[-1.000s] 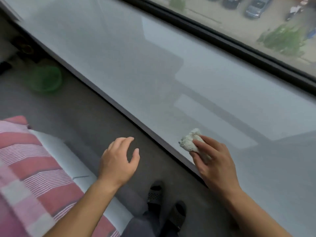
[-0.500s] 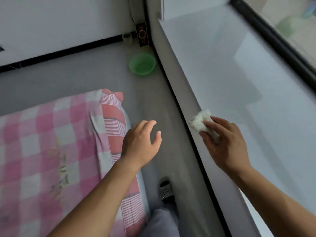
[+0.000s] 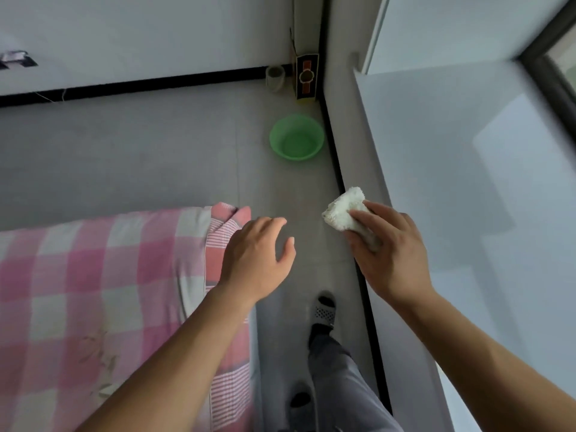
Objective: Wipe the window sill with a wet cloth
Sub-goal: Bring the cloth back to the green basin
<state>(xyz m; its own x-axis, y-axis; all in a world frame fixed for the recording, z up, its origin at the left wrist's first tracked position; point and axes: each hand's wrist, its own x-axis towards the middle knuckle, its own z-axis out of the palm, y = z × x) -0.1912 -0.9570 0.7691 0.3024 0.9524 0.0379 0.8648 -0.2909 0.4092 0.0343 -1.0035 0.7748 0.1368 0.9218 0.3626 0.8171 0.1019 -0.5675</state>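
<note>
While R hand pinches cloth at the front edge, window sill lies to its right, long axis running fwd. L hand empty, fingers apart, farther off.

Bed left, sill right, floor between — basin on it

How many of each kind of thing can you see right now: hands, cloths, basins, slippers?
Hands: 2, left hand holding nothing, right hand holding the cloth
Cloths: 1, white cloth
Basins: 1, green basin on the floor
Slippers: 2, front slipper, rear slipper
Total: 6
</note>
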